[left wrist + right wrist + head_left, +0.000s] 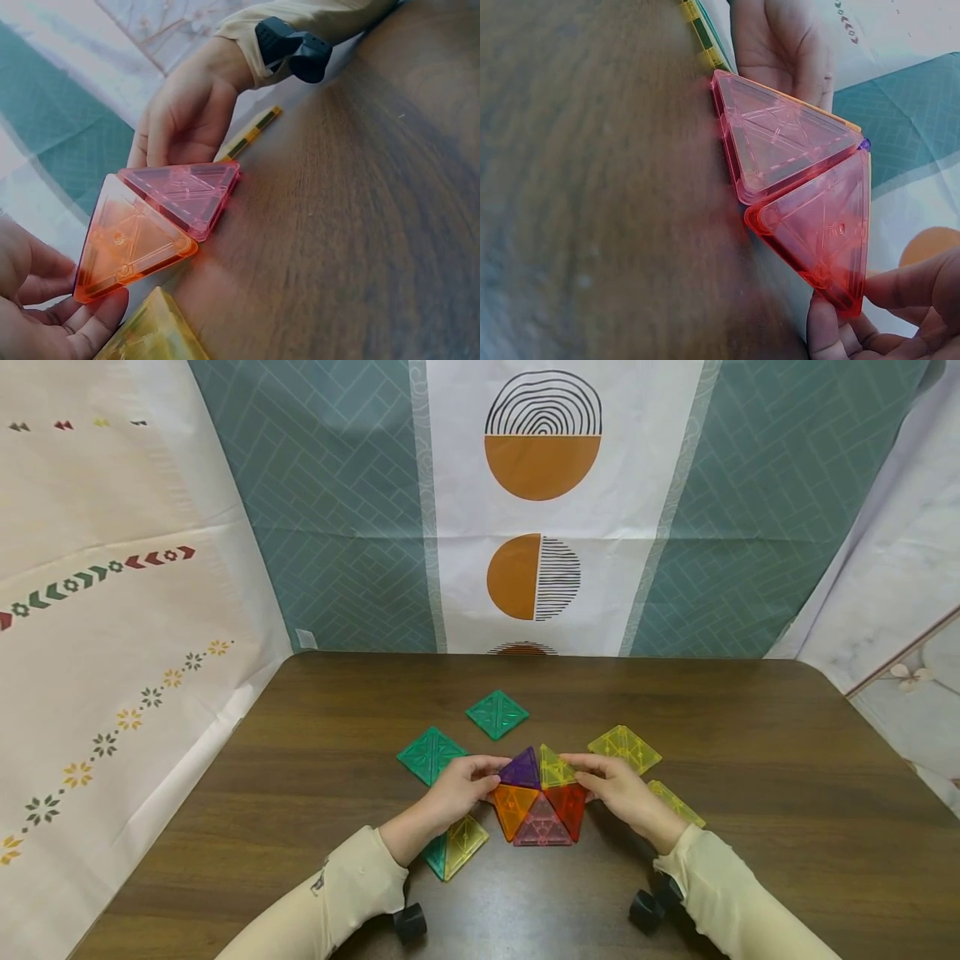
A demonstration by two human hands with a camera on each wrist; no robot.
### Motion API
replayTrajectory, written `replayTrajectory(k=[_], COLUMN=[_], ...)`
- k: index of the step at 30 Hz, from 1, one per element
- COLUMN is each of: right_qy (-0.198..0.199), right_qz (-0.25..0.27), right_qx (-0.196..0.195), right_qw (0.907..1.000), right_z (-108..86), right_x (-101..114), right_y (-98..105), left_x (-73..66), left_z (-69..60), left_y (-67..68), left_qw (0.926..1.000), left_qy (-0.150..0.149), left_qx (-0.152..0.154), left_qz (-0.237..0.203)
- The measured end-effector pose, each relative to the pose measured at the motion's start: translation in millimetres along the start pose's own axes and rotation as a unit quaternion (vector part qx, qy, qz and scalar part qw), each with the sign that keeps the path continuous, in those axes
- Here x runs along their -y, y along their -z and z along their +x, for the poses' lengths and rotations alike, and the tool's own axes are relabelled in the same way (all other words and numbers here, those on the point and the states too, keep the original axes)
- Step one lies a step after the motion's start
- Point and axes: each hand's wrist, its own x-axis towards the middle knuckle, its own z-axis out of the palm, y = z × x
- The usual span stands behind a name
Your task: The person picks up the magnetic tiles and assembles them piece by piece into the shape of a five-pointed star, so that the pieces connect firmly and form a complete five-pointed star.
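Between both hands stands a joined group of triangular magnetic tiles, tilted up from the tabletop. In the head view it shows a purple tile (522, 770), a yellow tile (556, 769), an orange tile (513, 807), a pink tile (543, 823) and a red tile (567, 807). My left hand (459, 787) pinches the left side, where purple meets orange. The right hand (617, 789) pinches the right side at the yellow and red tiles. In the right wrist view, fingertips and thumb touch the red tile's (825, 229) lower corner.
Green tile pairs lie at the back (498, 714) and left (431, 755). A green-and-yellow pair (463, 847) sits by the left wrist. Yellow tiles lie beyond the right hand (626, 749) and beside its wrist (675, 802). Patterned cloth hangs behind the brown table (360, 693).
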Motion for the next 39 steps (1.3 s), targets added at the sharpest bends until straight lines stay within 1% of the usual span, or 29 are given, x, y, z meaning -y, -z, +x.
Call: replayTrajectory(k=[3, 5, 7, 9, 12, 15, 19, 22, 24, 27, 31, 36, 39], right_qy=[0.001, -0.001, 0.0, 0.001, 0.005, 0.006, -0.001, -0.004, -0.002, 0.002, 0.004, 0.017, 0.022], right_qz=[-0.005, -0.008, -0.012, -0.016, -0.024, -0.036, -0.053, -0.063, -0.066, -0.069, -0.077, -0.094, -0.104], right_qx=[-0.001, -0.002, -0.001, -0.002, -0.005, -0.01, -0.012, -0.012, -0.011, -0.01, -0.012, -0.018, -0.022], right_qw=[1.0, 1.0, 0.9999, 0.9999, 0.9997, 0.9993, 0.9985, 0.9979, 0.9977, 0.9975, 0.997, 0.9953, 0.9941], right_z=[1.4, 1.7, 1.7, 1.4, 0.8, 0.7, 1.1, 1.6, 1.6, 2.0, 2.2, 2.8, 3.1], right_x=[0.6, 1.4, 1.9, 2.1, 1.8, 1.3, 0.1, -1.0, -1.8, -2.8, -3.4, -3.5, -4.0], right_y=[-0.8, -1.1, -1.3, -1.4, -1.4, -1.7, -1.9, -1.9, -2.0, -2.5, -2.4, -2.3, -2.3], left_x=[-0.5, -0.9, -1.8, -3.2, -5.0, -6.3, -6.5, -5.9, -4.8, -3.4, -1.3, 1.3, 2.5], left_z=[0.4, 0.6, 0.7, 0.2, -1.2, -3.7, -6.5, -7.6, -8.0, -8.7, -9.2, -8.6, -7.8], left_y=[-0.7, -0.8, -0.7, -0.5, -1.4, -3.3, -6.3, -7.4, -7.7, -7.2, -7.1, -7.4, -7.5], left_qw=[1.0, 0.9998, 0.9987, 0.9955, 0.9868, 0.9737, 0.9593, 0.9529, 0.9473, 0.9411, 0.9352, 0.9269, 0.9252], left_qy=[0.001, 0.0, -0.011, -0.028, -0.051, -0.066, -0.085, -0.096, -0.102, -0.103, -0.109, -0.128, -0.135], left_qx=[0.001, 0.004, 0.01, 0.021, 0.042, 0.056, 0.052, 0.036, 0.023, 0.01, 0.001, -0.007, -0.01], left_qz=[0.004, 0.019, 0.048, 0.088, 0.148, 0.211, 0.264, 0.285, 0.303, 0.322, 0.337, 0.353, 0.354])
